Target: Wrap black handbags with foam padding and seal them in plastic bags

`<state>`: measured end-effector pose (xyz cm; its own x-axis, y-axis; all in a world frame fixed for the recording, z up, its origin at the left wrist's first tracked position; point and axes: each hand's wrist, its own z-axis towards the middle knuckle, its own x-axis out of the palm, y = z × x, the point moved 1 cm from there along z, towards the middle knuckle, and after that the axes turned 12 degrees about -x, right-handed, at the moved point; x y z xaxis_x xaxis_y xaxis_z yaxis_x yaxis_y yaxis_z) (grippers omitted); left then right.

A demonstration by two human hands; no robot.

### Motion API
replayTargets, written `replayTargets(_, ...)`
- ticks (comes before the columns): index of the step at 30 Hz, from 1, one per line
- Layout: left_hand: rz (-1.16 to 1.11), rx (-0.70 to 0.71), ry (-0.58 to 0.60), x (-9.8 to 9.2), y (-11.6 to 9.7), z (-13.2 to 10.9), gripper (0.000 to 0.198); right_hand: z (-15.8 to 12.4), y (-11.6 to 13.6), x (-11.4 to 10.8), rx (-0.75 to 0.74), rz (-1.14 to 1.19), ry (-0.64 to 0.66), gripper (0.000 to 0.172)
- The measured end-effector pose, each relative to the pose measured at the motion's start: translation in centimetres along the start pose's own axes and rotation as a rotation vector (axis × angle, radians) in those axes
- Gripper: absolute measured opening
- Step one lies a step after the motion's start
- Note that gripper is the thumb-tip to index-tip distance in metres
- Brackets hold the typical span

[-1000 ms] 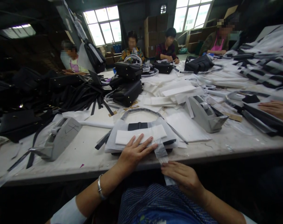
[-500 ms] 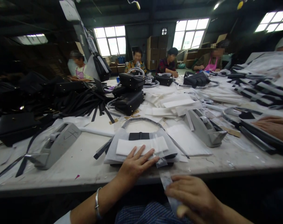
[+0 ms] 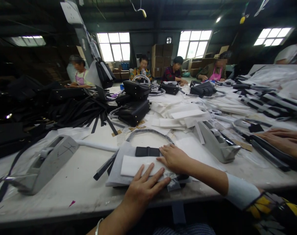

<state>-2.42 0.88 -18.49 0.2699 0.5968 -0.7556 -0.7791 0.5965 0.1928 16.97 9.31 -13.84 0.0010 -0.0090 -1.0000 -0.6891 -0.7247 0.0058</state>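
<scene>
A black handbag lies before me at the table's front edge, under white wrapping paper (image 3: 114, 178). Its plastic-wrapped handle (image 3: 150, 132) arches away from me, and a black strap tab (image 3: 147, 151) shows above a white foam strip (image 3: 131, 166). My left hand (image 3: 145, 187) rests flat on the foam strip with fingers spread. On the right end of the strip, beside the black tab, my right hand (image 3: 175, 158) lies with its fingers stretched out. Crumpled clear tape (image 3: 173, 183) sticks to the wrapping by my left fingertips. A translucent strip (image 3: 178, 212) hangs below the table edge.
Grey tape dispensers stand on the left (image 3: 49, 163) and right (image 3: 218, 142). Behind are stacked black handbags (image 3: 133, 112), white foam sheets (image 3: 187, 112) and black straps (image 3: 75, 112). A co-worker's hands (image 3: 282, 140) rest on another bag at right. Several people sit across the table.
My right hand has moved from below the table edge, where it held a translucent strip, up onto the wrapped bag. My left hand stays flat on the foam strip. The view has shifted slightly.
</scene>
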Motion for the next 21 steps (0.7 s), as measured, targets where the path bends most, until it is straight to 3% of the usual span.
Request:
replayTargets(3,-0.005,-0.001,0.008,0.0,0.1,0.0,0.044,-0.2,0.2,-0.8,0.026,-0.04,0.047,0.05)
replayTargets(9,-0.007,0.002,0.008,0.2,0.0,-0.4,0.045,0.8,-0.9,-1.4,-0.094,0.004,0.063,0.046)
replayTargets(12,-0.02,0.005,0.041,0.1,0.0,-0.4,0.046,0.0,-1.8,-1.5,-0.147,0.065,0.057,0.039)
replayTargets(17,-0.064,-0.031,0.092,-0.4,-0.1,-0.1,0.047,-6.0,-0.9,-1.5,-0.272,0.278,-0.323,0.039)
replayTargets(20,-0.091,-0.041,0.125,-0.6,-0.2,0.0,0.047,-9.3,1.0,-0.2,-0.411,0.213,-0.407,0.066)
replayTargets(21,-0.095,-0.04,0.142,-0.7,-0.2,0.0,0.047,-9.9,1.6,0.5,-0.429,0.159,-0.436,0.067)
